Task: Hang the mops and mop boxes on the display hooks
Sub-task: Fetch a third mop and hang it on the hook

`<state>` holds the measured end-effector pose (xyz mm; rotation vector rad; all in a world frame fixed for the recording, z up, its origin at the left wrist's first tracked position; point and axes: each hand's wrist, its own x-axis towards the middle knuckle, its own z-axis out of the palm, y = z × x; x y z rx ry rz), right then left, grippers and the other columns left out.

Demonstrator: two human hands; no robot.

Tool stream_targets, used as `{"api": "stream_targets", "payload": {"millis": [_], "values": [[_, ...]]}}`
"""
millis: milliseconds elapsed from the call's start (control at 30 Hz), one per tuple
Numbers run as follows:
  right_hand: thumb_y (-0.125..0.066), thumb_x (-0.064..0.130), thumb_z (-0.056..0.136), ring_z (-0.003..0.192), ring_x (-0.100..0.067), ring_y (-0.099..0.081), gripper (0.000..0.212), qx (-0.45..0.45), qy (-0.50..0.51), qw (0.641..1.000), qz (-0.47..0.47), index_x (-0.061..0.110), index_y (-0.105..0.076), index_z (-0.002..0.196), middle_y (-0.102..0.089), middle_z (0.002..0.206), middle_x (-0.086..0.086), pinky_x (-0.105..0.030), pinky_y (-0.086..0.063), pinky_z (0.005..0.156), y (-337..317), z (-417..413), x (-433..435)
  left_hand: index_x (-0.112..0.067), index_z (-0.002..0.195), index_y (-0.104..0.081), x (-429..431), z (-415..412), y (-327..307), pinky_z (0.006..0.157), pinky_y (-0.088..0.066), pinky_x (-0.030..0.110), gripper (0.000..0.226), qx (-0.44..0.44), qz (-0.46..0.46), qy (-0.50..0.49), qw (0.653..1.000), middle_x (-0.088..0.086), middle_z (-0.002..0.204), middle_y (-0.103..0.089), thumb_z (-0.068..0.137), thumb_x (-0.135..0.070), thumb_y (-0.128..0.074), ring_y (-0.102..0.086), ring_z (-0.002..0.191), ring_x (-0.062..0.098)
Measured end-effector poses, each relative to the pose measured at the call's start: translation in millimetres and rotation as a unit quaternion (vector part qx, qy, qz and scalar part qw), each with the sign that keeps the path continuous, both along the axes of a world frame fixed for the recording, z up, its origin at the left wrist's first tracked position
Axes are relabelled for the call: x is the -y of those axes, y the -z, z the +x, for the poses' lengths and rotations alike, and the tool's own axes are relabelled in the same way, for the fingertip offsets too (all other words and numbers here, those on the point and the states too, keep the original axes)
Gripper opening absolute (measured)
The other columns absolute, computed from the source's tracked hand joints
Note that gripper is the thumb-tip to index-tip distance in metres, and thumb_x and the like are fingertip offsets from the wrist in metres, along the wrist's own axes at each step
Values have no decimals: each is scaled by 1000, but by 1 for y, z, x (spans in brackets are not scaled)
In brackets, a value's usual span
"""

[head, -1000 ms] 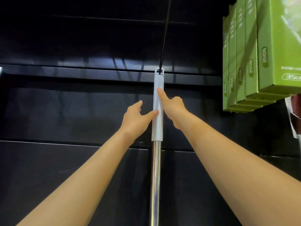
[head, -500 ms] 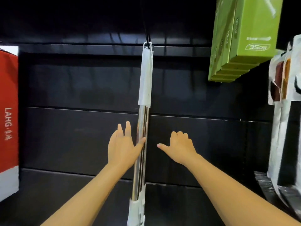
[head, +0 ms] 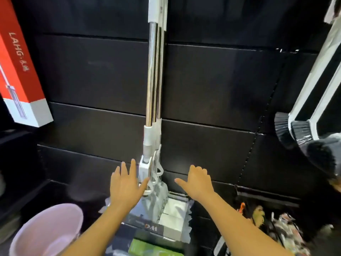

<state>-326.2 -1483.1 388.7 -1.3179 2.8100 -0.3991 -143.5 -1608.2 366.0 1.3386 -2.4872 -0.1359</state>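
Observation:
Two mops [head: 154, 74] with chrome poles and white grips hang together against the black display wall, their tops out of frame. Their white plastic heads [head: 152, 174] hang low, over packaged mop pads [head: 173, 217]. My left hand [head: 124, 185] is spread flat, its thumb touching the mop head from the left. To the right of the mop head my right hand [head: 196, 182] hovers with relaxed fingers and holds nothing. A red and white mop box [head: 20, 71] hangs at the far left.
A pale pink bucket [head: 46, 230] stands at the lower left. Black brushes with white handles [head: 302, 126] hang at the right, above a dark fluffy item [head: 324, 154]. Packaged goods [head: 276, 226] lie at the lower right and a green box [head: 147, 248] shows at the bottom.
Both hands have slid down from the white grip at the hook to the mop head. My view has tilted down, so the hook and the green boxes have left the frame.

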Motion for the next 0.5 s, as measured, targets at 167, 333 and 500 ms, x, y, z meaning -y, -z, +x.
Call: {"api": "stream_targets", "payload": {"millis": [167, 333, 500], "values": [[-52, 63, 89, 125, -35, -45, 73, 89, 6, 993, 74, 6, -43, 135, -49, 137, -16, -42, -42, 98, 95, 52, -47, 0, 127, -60, -40, 50, 98, 84, -52, 58, 86, 99, 94, 9, 991, 33, 115, -63, 75, -65, -40, -61, 100, 53], [-59, 63, 85, 117, -34, -53, 77, 126, -5, 977, 171, 2, -49, 131, -56, 125, -17, -42, -47, 93, 178, 116, -103, -21, 156, -2, -99, 110, 176, 119, -14, 52, 85, 180, 154, -2, 972, 15, 162, -6, 92, -70, -30, -10, 147, 41], [-70, 70, 70, 98, -32, -67, 84, 112, -72, 957, 259, 2, -62, 117, -67, 109, -18, -37, -55, 82, 224, 164, -138, -25, 155, -6, -147, 173, 229, 119, -10, 53, 88, 217, 189, -1, 958, 14, 163, -5, 86, -75, -27, -7, 148, 42]]}}
